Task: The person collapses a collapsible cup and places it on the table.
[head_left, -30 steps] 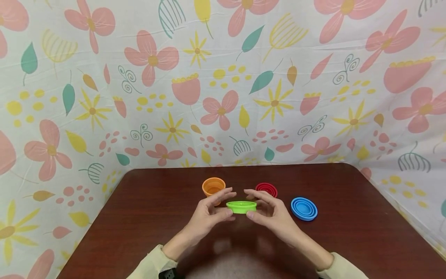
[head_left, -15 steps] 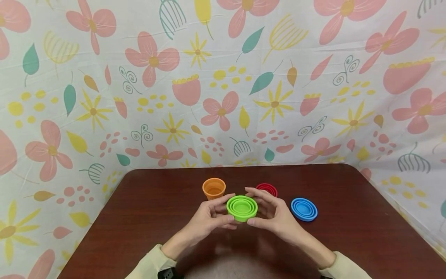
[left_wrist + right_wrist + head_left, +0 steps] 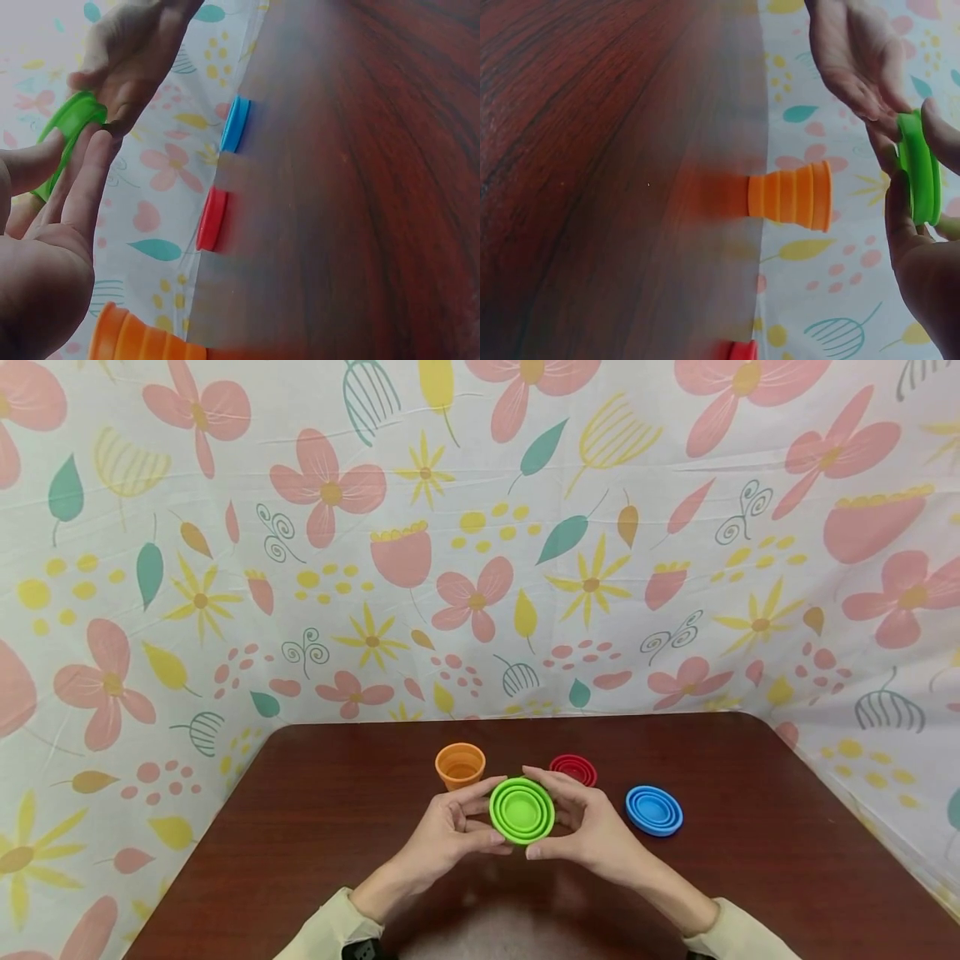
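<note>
Above the dark counter, the left hand and right hand pinch the collapsed green cup by its rim, fingers curled round it. The hold looks light; the slick cup could slip and drop. Compared with a second ago, it is tipped from edge-on to face the camera.

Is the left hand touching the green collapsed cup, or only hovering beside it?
Touching. In the head view the left hand pinches the green cup's rim between thumb and fingers; the right wrist view shows those fingertips on its edge.
</note>
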`<state>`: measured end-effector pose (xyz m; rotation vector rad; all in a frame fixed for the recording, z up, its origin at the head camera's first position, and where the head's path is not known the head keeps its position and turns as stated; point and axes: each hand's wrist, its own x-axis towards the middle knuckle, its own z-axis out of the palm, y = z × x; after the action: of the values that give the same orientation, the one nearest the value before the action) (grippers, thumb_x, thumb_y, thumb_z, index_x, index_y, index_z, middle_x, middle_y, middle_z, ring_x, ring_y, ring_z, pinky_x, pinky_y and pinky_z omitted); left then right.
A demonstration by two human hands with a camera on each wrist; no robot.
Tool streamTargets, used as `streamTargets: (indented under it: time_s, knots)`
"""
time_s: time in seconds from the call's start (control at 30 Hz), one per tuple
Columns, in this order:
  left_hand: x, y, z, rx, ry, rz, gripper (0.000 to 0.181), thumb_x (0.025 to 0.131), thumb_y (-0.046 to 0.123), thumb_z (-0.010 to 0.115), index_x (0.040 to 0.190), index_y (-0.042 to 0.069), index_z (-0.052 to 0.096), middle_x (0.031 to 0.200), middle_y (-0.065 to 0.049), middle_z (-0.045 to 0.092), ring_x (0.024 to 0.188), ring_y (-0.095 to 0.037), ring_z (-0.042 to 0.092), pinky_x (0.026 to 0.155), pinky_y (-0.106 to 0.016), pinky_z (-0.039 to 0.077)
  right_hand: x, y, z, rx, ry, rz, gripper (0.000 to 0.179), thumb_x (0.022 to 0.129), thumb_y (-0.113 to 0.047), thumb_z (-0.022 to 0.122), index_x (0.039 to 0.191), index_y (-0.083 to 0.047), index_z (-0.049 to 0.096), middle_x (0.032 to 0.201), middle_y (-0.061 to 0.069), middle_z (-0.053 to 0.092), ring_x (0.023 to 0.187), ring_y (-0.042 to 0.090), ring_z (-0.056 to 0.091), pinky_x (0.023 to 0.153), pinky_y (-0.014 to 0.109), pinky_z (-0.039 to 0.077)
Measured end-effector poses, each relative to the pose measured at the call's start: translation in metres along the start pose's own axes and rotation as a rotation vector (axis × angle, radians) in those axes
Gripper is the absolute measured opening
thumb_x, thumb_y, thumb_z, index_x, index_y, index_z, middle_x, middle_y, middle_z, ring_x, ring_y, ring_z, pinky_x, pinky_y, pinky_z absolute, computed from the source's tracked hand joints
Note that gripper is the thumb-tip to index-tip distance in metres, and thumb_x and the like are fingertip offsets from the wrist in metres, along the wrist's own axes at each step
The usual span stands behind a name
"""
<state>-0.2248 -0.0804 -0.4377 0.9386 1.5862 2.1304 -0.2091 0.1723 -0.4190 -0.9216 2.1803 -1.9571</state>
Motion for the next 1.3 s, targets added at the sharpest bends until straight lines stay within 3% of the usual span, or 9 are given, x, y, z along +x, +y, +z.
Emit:
streamTargets:
  time_s: [0.37,0.73,0.93,1.3]
  knots:
    - [-0.002,-0.003,-0.003,0.016,0.000,0.000,0.069,0.094,-0.017,0.065,0.158,-0.005,0.041,0.137,-0.037,0.059,0.106,-0.025,0.074,0.088,-0.047,0.062,0.002,0.000,0.001,-0.057,0.010,0.022,0.087,0.079,0.002,0.091,0.155,-0.018,0.054,0.153,0.011,0.052,0.119,0.027,0.069,0.094,0.038,0.060]
    - [-0.003,-0.004,-0.004,0.040,0.015,-0.018,0.070,0.093,-0.017,0.065,0.158,-0.003,0.042,0.137,-0.035,0.060,0.107,-0.023,0.074,0.088,-0.047,0.063,0.003,0.004,0.001,-0.117,0.015,0.022,0.087,0.077,-0.006,0.095,0.153,-0.022,0.056,0.153,0.015,0.052,0.120,0.025,0.067,0.095,0.036,0.060]
    - [-0.004,-0.006,-0.004,0.043,0.025,-0.039,0.070,0.094,-0.016,0.065,0.159,-0.001,0.042,0.138,-0.032,0.061,0.107,-0.023,0.074,0.088,-0.046,0.062,0.003,0.005,0.001,-0.148,0.017,0.026,0.088,0.076,-0.003,0.095,0.153,-0.019,0.056,0.153,0.019,0.052,0.118,0.026,0.068,0.091,0.036,0.061]
    - [-0.005,-0.008,-0.004,0.055,0.050,-0.072,0.072,0.094,-0.017,0.064,0.160,0.000,0.041,0.138,-0.030,0.061,0.104,-0.023,0.074,0.089,-0.047,0.062,0.004,0.010,0.001,-0.226,0.016,0.015,0.085,0.077,-0.010,0.096,0.152,-0.014,0.057,0.149,0.013,0.056,0.115,0.027,0.067,0.084,0.037,0.063]
